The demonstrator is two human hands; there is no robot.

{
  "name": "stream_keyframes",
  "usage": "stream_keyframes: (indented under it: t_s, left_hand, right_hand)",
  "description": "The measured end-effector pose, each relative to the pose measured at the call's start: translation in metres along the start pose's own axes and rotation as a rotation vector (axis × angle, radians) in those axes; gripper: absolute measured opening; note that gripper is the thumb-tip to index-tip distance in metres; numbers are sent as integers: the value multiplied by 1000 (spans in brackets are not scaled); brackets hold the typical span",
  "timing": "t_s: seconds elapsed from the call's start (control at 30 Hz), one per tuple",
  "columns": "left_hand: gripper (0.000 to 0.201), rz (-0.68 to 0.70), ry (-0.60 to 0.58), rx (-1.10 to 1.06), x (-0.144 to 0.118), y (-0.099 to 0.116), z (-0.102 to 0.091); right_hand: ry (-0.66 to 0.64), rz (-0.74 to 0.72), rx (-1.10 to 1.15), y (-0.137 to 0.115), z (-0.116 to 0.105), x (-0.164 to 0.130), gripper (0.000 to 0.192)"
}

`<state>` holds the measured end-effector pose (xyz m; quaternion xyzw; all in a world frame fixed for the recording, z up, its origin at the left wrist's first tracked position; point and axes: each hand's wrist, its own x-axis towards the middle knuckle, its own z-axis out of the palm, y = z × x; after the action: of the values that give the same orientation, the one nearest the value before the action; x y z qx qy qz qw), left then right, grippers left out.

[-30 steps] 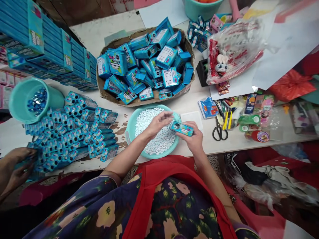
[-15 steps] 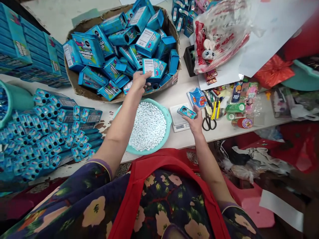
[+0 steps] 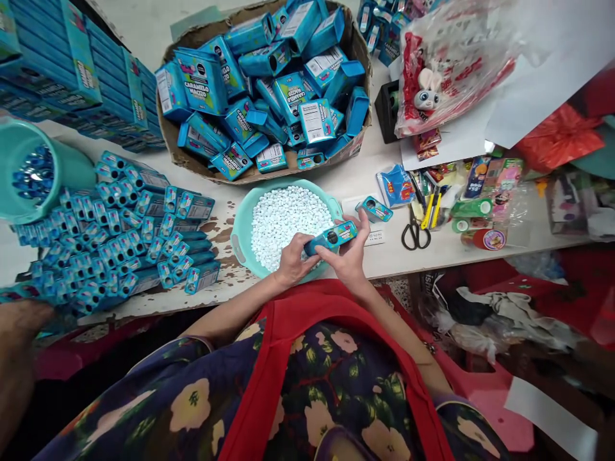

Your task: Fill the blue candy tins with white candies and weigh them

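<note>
Both hands now meet on one blue Caramelo Macizo box (image 3: 331,237), held above the near right part of a turquoise basin (image 3: 237,246) of small white candies (image 3: 288,214), by the front edge of the desk (image 3: 403,262). The left hand (image 3: 292,259) pinches the box's left end; the right hand (image 3: 350,256) has closed around the other end, thumb along the near side and index finger partly lifted. The dark round opening in the box's narrow face points up.

Half a second ago the left hand was reaching into the cardboard carton (image 3: 168,137) behind the basin, while the right held a box over the white scale (image 3: 373,239). That second box (image 3: 373,209) is now out of the hand and seems to lie on the scale, at its right side. So the work appears to have passed from one box to another, the new one probably from the carton.

The black-handled scissors (image 3: 416,237) lie right of the scale. At the desk's front left, a co-worker's hand (image 3: 24,314) is near the packed rows of boxes (image 3: 125,237).
</note>
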<state>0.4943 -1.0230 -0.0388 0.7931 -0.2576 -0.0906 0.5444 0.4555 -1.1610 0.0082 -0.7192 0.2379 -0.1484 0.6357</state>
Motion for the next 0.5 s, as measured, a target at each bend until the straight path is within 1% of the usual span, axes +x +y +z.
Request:
stream_keyframes:
  t_s: [0.07, 0.1, 0.13, 0.17, 0.2, 0.23, 0.27, 0.3, 0.33, 0.37, 0.4, 0.43, 0.5]
  left_hand:
    - [35, 7, -22, -1, 3, 0, -4]
    - [39, -12, -75, -22, 6, 1, -7]
    - [44, -31, -162, -51, 10, 2, -10]
    - [49, -36, -257, -73, 16, 1, -14]
    - [52, -32, -323, -72, 22, -2, -19]
    - [54, -30, -337, -37, 28, -9, -24]
    - [55, -44, -294, 32, 35, -18, -29]
    - [55, -84, -205, 126, 41, -29, -34]
    - [55, -150, -108, 227, 47, -42, -38]
    - [56, -219, -43, 320, 51, -56, -41]
    - [58, -279, -12, 395, 54, -68, -43]
    - [60, -321, -11, 446, 56, -78, -42]
    - [61, -376, -31, 480, 58, -89, -36]
  right_hand:
    - [40, 11, 12, -1, -4, -3, 120]
    - [38, 28, 33, 0, -10, -3, 117]
    - [24, 48, 49, 0, -18, -3, 109]
    - [12, 73, 54, 1, -29, -3, 95]
    - [8, 102, 47, 2, -43, -3, 79]
    - [29, 126, 36, 3, -58, -3, 65]
    - [86, 137, 36, 3, -75, -4, 54]
    - [182, 126, 54, 2, -94, -5, 49]
    - [298, 97, 89, 1, -112, -5, 47]
    - [414, 52, 135, -2, -131, -6, 46]
    - [508, 0, 180, -4, -148, -6, 44]
    - [565, -36, 217, -7, -163, -5, 41]
    - [591, -42, 224, -9, -183, -3, 35]
